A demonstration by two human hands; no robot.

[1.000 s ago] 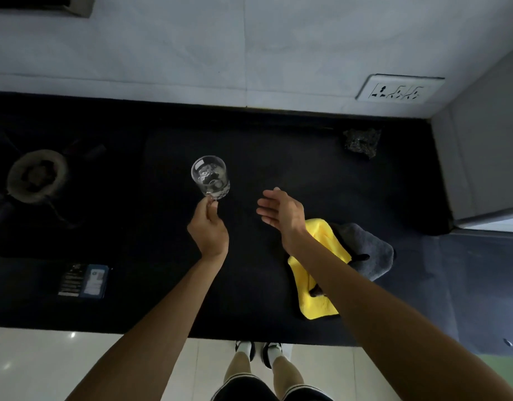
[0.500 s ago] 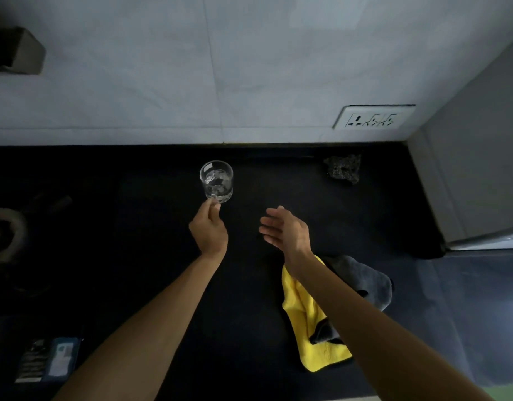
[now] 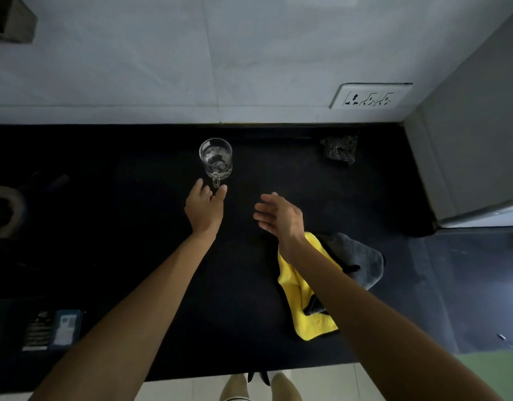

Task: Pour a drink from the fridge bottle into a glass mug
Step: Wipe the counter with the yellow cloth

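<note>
A clear glass mug (image 3: pixel 216 159) stands upright on the black countertop (image 3: pixel 133 227), its handle turned toward me. My left hand (image 3: pixel 205 208) hovers just in front of the handle, fingers spread, thumb and fingertips on either side of it but not gripping. My right hand (image 3: pixel 279 217) floats open to the right of the mug, palm turned left, holding nothing. No bottle is in view.
A yellow cloth (image 3: pixel 303 299) and a grey cloth (image 3: pixel 356 256) lie under my right forearm. A dark scrubber (image 3: pixel 339 149) sits near the back wall. The grey fridge side (image 3: pixel 466 140) rises at right. A stove burner (image 3: pixel 0 209) sits far left, a small packet (image 3: pixel 54 328) at front left.
My left hand has let go of the mug's handle and opened; the mug now stands on the counter. The right hand stays open.
</note>
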